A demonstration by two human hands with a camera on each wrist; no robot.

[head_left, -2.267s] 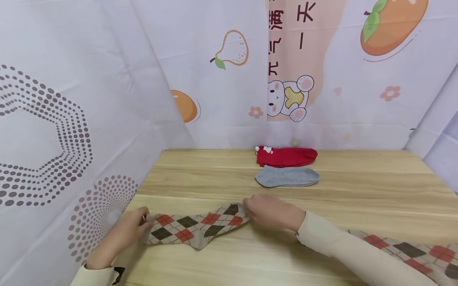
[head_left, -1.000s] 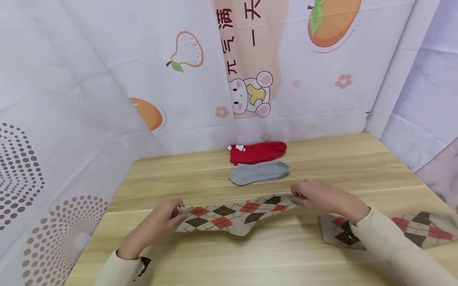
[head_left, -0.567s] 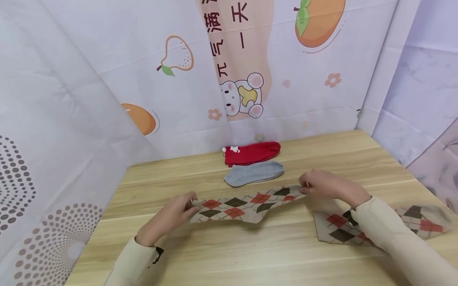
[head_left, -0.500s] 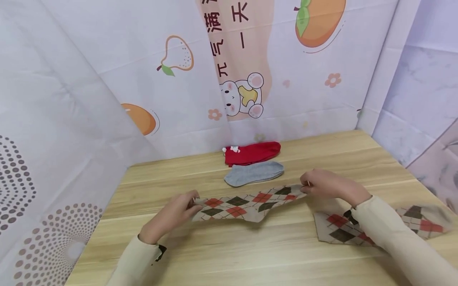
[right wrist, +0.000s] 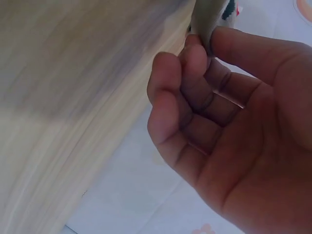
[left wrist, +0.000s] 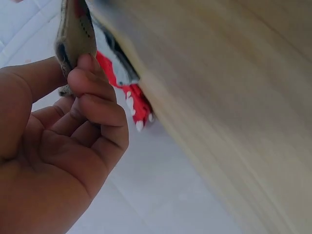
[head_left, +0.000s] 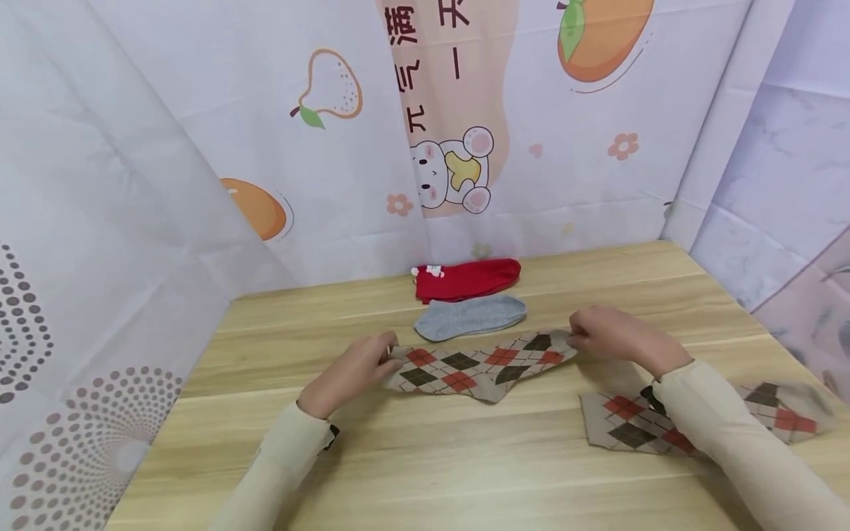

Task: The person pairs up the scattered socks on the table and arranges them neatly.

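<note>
A beige argyle sock [head_left: 471, 369] with red and dark diamonds stretches between both hands in the head view, just in front of a grey sock pair. My left hand [head_left: 352, 372] pinches its cuff end; the left wrist view shows thumb and fingers on the folded cuff [left wrist: 78, 41]. At the toe end, my right hand [head_left: 617, 339] pinches the fabric, and the right wrist view has the beige toe [right wrist: 205, 19] between thumb and fingers. A second argyle sock [head_left: 631, 424] lies on the table, partly hidden under the right forearm.
Grey socks [head_left: 471, 317] lie flat behind the held sock, with red socks [head_left: 468, 280] behind them near the table's back edge. The wooden table [head_left: 425, 472] is bordered by a printed cloth backdrop [head_left: 319, 243] at the back and left.
The argyle sock, first low at the left, has been carried right and toward the back, close to the grey socks. Both hands keep their pinch on it. The camera view has turned right.
</note>
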